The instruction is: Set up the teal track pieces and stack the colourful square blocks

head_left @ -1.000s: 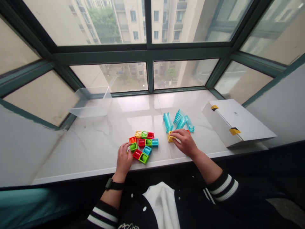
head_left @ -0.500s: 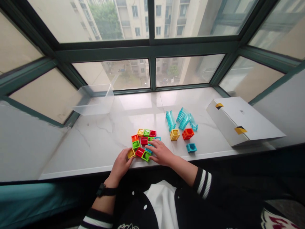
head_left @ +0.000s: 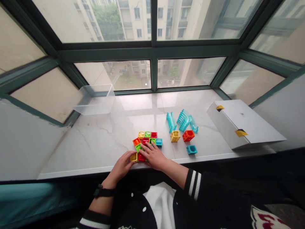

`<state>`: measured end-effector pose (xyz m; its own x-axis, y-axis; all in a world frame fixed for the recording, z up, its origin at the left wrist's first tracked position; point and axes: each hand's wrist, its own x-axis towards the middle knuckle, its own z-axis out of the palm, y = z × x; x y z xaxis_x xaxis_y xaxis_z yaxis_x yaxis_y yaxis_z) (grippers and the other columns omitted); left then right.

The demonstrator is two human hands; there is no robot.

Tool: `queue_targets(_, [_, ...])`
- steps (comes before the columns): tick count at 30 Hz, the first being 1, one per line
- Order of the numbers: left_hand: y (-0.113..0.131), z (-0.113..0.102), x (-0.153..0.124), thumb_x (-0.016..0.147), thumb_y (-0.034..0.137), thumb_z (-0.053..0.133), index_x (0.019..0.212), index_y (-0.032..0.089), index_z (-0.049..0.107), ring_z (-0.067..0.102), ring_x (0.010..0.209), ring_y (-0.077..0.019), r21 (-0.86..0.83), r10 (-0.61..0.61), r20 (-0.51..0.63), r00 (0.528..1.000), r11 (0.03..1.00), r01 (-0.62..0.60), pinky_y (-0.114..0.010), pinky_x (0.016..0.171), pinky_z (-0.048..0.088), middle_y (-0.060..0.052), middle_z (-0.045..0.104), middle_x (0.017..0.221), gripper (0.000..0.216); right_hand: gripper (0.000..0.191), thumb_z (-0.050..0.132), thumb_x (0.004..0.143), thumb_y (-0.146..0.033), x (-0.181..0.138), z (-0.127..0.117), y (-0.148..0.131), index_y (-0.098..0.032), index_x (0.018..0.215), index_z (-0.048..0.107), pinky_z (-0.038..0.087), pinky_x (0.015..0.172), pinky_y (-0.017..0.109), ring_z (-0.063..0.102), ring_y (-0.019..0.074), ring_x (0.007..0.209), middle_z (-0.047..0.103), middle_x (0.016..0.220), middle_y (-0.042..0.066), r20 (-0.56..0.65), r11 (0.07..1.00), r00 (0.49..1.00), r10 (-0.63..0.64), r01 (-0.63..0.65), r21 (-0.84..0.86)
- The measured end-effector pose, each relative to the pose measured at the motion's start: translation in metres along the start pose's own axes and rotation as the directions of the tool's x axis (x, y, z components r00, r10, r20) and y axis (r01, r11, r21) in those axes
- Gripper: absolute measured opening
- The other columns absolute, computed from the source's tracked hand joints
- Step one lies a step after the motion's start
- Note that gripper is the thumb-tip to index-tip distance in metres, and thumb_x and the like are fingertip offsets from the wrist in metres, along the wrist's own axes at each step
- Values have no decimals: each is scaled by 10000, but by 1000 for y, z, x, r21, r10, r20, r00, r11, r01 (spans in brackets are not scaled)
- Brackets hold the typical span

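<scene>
My left hand [head_left: 124, 164] pinches a yellow cube block [head_left: 133, 157] at the near left corner of a cluster of coloured blocks. Across the near part of that cluster lies my right hand [head_left: 156, 156], its fingers stretched out over a red block [head_left: 141, 157] and a green block [head_left: 138, 147]. Several blocks beneath it are partly hidden. Behind the fingers, a row of yellow [head_left: 141, 135], green [head_left: 147, 134] and red [head_left: 153, 135] blocks shows. An orange block [head_left: 136, 141] sits at the left, a blue block [head_left: 159, 142] at the right.
Right of the cluster stand a yellow block [head_left: 175, 136], a red-orange block [head_left: 188, 135] and a blue block [head_left: 192, 149]. Clear blue track pieces [head_left: 184, 120] lie behind them. A transparent bin [head_left: 95, 106] is at the back left, a white box [head_left: 247, 122] at the right.
My right hand has moved left over the near blocks, covering more of them. The near blocks have shifted, and the blue block at the cluster's right is now uncovered. My left hand keeps the yellow block.
</scene>
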<state>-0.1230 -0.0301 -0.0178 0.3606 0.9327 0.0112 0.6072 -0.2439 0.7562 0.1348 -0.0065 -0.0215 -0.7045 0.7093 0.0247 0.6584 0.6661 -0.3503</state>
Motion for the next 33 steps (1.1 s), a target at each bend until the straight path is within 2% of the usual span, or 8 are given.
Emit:
queue_targets(3, [0, -8, -1, 928, 314, 612, 1321, 285, 654, 647, 1281, -266, -38, -8, -11, 1000, 999, 7, -499, 1150, 518, -71, 689, 1358, 397, 772, 704, 969, -399, -6, -3, 2, -270, 1648, 361, 104, 1322, 613, 192, 356, 1627, 268, 1756, 85, 9, 1000, 1000, -5, 5, 10])
queue_targets(8, [-2, -15, -2, 914, 437, 697, 1329, 266, 646, 646, 1288, -292, -223, -137, -167, 976, 970, 98, -508, 1114, 549, -98, 655, 1395, 452, 771, 688, 967, -382, -15, -6, 3, -280, 1654, 352, 84, 1322, 603, 177, 344, 1629, 251, 1763, 72, 20, 999, 1000, -12, 11, 37])
queue_targets(12, [-2, -7, 6, 836, 475, 805, 1333, 237, 594, 669, 1262, -304, -524, -276, -274, 921, 846, 97, -513, 1099, 559, -117, 645, 1374, 590, 787, 694, 949, -361, -18, -6, 6, -255, 1654, 358, 48, 1326, 586, 155, 349, 1632, 242, 1766, 66, 30, 998, 999, -38, 37, 44])
queue_targets(16, [13, 7, 18, 754, 428, 896, 1240, 233, 587, 690, 1228, -294, -696, -325, -289, 900, 717, 35, -483, 1062, 585, -96, 663, 1301, 607, 785, 706, 933, -355, -20, -6, 5, -264, 1641, 379, 46, 1325, 602, 170, 353, 1628, 272, 1757, 73, -10, 996, 999, -52, 52, 70])
queue_targets(20, [37, 20, 30, 768, 400, 894, 1225, 234, 597, 710, 1194, -290, -759, -311, -254, 916, 651, 10, -473, 1038, 599, -99, 687, 1296, 570, 715, 752, 883, -375, -24, -10, 4, -206, 1534, 510, 111, 1321, 629, 204, 381, 1616, 402, 1690, 124, -180, 985, 983, -42, 71, 159])
queue_targets(25, [58, 37, 39, 793, 381, 878, 1280, 235, 598, 715, 1185, -291, -787, -268, -140, 953, 614, 57, -473, 1024, 605, -120, 652, 1410, 580, 551, 685, 932, -306, -40, -24, 6, -208, 1452, 534, 318, 1266, 625, 481, 340, 1464, 606, 1466, 160, -483, 934, 863, 149, 37, 355])
queue_targets(28, [68, 50, 46, 797, 368, 879, 1281, 238, 607, 728, 1155, -280, -806, -211, -43, 977, 585, 91, -460, 1025, 597, -118, 658, 1404, 570, 606, 656, 980, -322, -54, -30, 11, -241, 1543, 446, 449, 1192, 572, 564, 320, 1378, 607, 1462, 161, -512, 897, 830, 221, 32, 440])
queue_targets(33, [81, 73, 59, 787, 363, 893, 1258, 237, 612, 736, 1113, -266, -831, -124, 59, 991, 543, 117, -407, 969, 596, -118, 682, 1342, 563, 567, 624, 1018, -325, -73, -29, 24, -282, 1561, 463, 517, 1139, 533, 611, 306, 1318, 629, 1430, 141, -505, 855, 804, 314, -8, 519])
